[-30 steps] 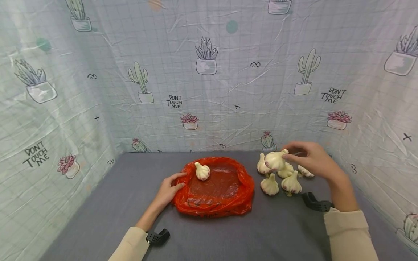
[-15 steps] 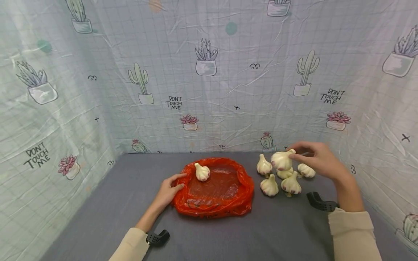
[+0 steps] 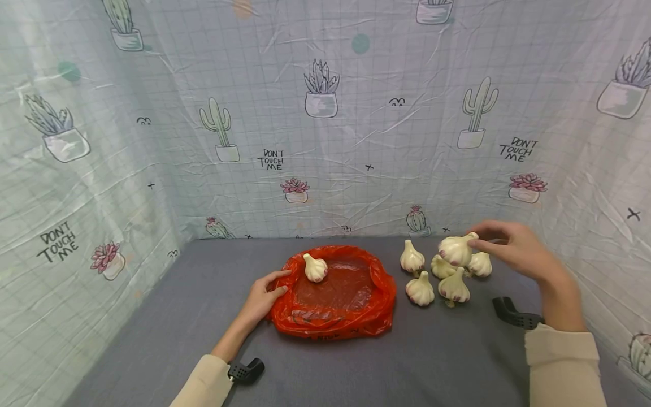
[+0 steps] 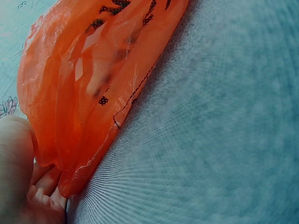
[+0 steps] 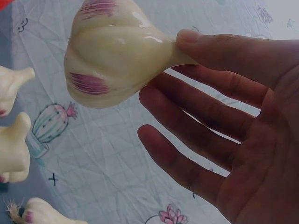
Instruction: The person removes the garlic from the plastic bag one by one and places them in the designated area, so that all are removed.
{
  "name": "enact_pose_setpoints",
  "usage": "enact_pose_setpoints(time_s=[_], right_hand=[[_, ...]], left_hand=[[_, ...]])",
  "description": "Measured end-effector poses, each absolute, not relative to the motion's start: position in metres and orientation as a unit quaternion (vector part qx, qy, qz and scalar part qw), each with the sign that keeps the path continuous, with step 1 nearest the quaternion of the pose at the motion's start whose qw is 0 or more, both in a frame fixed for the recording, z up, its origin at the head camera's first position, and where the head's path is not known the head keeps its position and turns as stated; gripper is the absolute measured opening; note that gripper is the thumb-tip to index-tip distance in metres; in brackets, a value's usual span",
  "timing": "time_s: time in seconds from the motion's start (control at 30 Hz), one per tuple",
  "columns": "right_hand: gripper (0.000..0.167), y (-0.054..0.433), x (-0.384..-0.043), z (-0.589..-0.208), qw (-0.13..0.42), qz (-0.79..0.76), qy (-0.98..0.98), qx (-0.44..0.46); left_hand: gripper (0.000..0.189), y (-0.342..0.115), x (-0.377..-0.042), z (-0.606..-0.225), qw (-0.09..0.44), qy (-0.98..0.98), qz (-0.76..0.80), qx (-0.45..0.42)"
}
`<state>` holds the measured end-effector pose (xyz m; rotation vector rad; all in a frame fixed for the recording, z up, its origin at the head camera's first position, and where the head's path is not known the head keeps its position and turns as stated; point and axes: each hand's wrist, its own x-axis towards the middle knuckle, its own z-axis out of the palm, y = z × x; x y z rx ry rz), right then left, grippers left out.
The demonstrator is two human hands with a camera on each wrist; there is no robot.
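Note:
My right hand (image 3: 521,251) pinches a garlic bulb (image 5: 117,56) by its neck between thumb and fingers, raised over the group on the right of the table. The bulb is cream with purple streaks. Several more bulbs lie below it, among them a front garlic bulb (image 3: 454,288) and a left garlic bulb (image 3: 412,258). At the centre, a red plastic bag (image 3: 330,325) lies spread with its mouth upward. One garlic bulb (image 3: 316,268) sits inside, toward the back left. My left hand (image 3: 261,297) holds the bag's left edge, thumb on one side and fingers partly hidden behind the plastic (image 4: 93,116).
The grey tabletop (image 3: 193,294) ends at a hanging cloth (image 3: 356,135) printed with potted cacti, which encloses the back and both sides. Black wrist mounts (image 3: 516,314) are on both forearms.
The right hand has moved to the right with its garlic bulb, across the group, uncovering the bulbs beneath. The left hand and the bag have stayed put.

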<state>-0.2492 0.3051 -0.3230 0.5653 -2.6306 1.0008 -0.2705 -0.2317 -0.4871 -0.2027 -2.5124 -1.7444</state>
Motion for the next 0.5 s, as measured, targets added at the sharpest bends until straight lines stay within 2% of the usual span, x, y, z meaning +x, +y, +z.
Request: enact_pose_setpoints(time_s=[0.5], right_hand=[[0.019,0.3156,-0.251,-0.3267,0.141,0.33,-0.913,0.194]], left_hand=[[0.044,-0.2308,-0.2686,-0.4832,0.032,-0.82,-0.568,-0.063]])
